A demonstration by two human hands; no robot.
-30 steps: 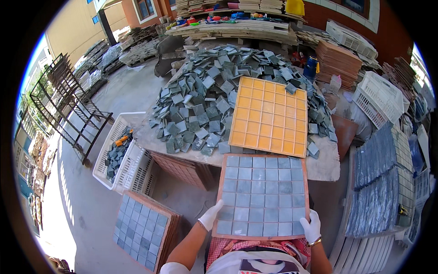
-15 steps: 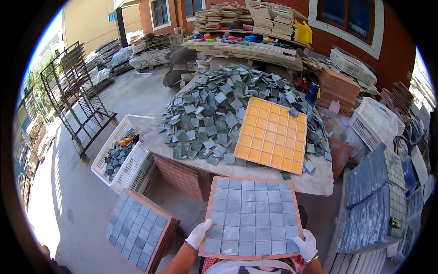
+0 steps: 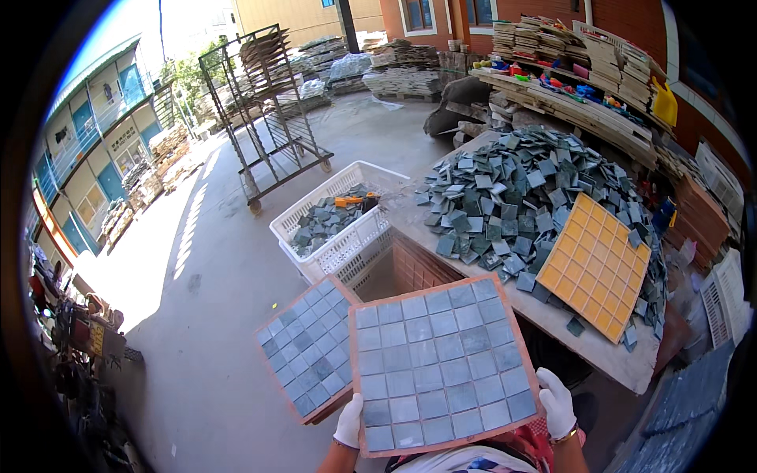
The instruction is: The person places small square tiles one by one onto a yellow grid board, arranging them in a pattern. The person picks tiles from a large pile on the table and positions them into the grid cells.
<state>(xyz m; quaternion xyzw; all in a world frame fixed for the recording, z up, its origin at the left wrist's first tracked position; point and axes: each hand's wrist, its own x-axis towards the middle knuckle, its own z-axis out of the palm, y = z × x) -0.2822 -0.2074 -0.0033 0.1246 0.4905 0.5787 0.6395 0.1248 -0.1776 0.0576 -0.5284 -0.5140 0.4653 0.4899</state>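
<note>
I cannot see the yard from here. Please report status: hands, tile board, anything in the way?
Left hand and right hand, both gloved, grip the filled tile board by its near corners. Second filled board lies just left, partly beneath. White crate and table stand ahead.

Few packages or signs in view, no screens.

- White plastic crate (image 3: 347,236): slotted walls, rectangular, on the floor just beside the bench's far-left corner, holds grey-blue tiles. A second white crate looks stacked under it.
- Yellow plastic jug (image 3: 665,104): upper right, on the stacked shelf against the brick wall.
- White slotted crate (image 3: 729,303): far right edge, on its side, partly cut off.
- Sign panels (image 3: 124,138): pale strip with dark characters on the blue-and-cream building facade, far left.
- Small yellow-orange label or tag (image 3: 96,339): lower left, among dark clutter, too small to make out more.
</note>
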